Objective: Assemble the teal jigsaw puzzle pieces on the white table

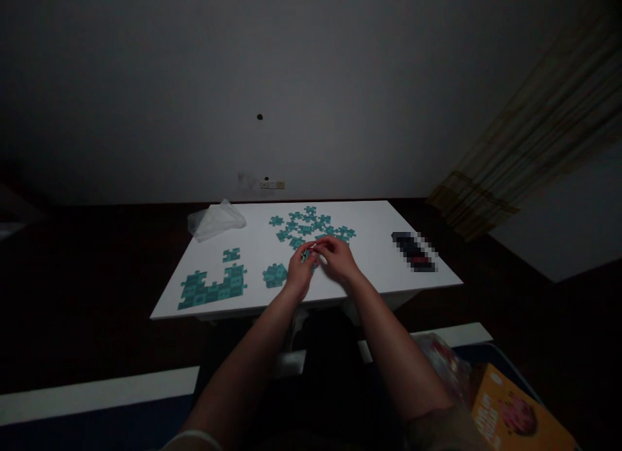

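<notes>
Both hands meeting over the white worktop [379,269], left hand [300,274] and right hand [340,259] pinching one teal puzzle piece [306,256] in a fingertip grip, loose pieces [311,225] just beyond, joined section [212,287] near left, plastic bag [216,219] far left.

Head view, forward-down, over white table [379,224]

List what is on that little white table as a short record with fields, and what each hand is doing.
surface: small white table
left hand: fingers pinched on a teal puzzle piece
right hand: meets the left over that piece
loose pieces: scattered just beyond the hands
joined section: near left corner
small cluster: beside left hand
plastic bag: far left corner
dark object: right side, blurred
</notes>
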{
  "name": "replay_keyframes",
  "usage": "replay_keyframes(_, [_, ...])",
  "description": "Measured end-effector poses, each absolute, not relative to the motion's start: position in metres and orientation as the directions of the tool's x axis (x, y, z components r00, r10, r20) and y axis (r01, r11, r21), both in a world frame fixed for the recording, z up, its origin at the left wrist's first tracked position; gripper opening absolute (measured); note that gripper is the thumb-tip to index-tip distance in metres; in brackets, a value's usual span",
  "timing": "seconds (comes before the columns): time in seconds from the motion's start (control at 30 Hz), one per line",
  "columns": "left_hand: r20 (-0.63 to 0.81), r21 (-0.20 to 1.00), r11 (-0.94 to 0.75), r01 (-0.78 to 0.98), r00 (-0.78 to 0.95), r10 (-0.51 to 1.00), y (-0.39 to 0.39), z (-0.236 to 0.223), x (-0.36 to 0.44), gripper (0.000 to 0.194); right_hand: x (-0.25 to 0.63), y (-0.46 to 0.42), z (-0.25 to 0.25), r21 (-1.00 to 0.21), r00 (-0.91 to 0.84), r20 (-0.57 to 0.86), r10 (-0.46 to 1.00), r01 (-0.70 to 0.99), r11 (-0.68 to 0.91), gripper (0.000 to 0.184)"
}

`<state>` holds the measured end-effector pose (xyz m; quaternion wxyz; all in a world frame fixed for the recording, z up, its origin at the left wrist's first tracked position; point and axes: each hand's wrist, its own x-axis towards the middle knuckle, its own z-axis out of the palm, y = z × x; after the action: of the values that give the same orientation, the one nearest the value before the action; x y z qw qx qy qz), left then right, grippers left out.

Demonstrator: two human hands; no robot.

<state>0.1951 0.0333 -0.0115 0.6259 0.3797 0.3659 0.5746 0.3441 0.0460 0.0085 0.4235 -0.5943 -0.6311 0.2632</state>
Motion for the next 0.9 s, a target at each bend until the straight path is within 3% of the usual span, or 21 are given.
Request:
replay_keyframes(0.17, [-0.032,0.894,0.039,-0.446,0.025,0.999,0.033,-0.01,0.197,0.038,0.355,0.061,0.022,-0.596,-0.017,0.222,0.975,0.789,0.15,0.049])
replay_keyframes(0.3, [-0.042,0.901,0.047,-0.43,0.02,0.999,0.033,-0.011,0.196,0.03,0.355,0.054,0.025,-0.297,-0.141,0.103,0.985,0.94,0.166,0.054])
replay_keyframes(0.4, [-0.055,0.905,0.051,-0.422,0.003,0.998,0.035,-0.014,0.197,0.027,0.357,0.043,0.024,-0.265,-0.108,0.06,0.992,0.957,0.12,0.053])
replay_keyframes(0.47, [-0.063,0.905,0.05,-0.422,-0.018,0.998,0.036,-0.015,0.198,0.03,0.363,0.036,0.023,-0.313,-0.097,0.06,0.994,0.943,0.111,0.057])
replay_keyframes(0.53, [-0.071,0.904,0.051,-0.424,-0.033,0.997,0.036,-0.016,0.198,0.037,0.367,0.029,0.02,-0.466,-0.105,0.117,0.988,0.873,0.148,0.055])
replay_keyframes(0.63, [-0.08,0.895,0.059,-0.442,-0.028,0.996,0.036,-0.015,0.196,0.051,0.363,0.023,0.012,-0.81,-0.03,0.207,0.978,0.556,0.188,0.041])
replay_keyframes(0.7, [-0.074,0.885,0.072,-0.46,0.015,0.997,0.035,-0.013,0.193,0.059,0.353,0.021,0.006,-0.938,0.041,0.184,0.982,0.305,0.163,0.034])
replay_keyframes(0.8, [-0.048,0.878,0.094,-0.469,0.11,0.993,0.035,-0.009,0.19,0.06,0.343,0.023,0.001,-0.979,0.056,0.15,0.987,0.147,0.14,0.027])
replay_keyframes(0.9, [-0.056,0.867,0.121,-0.484,0.146,0.988,0.034,-0.007,0.19,0.06,0.353,0.029,0.006,-0.907,0.125,0.197,0.972,0.399,0.132,0.02])
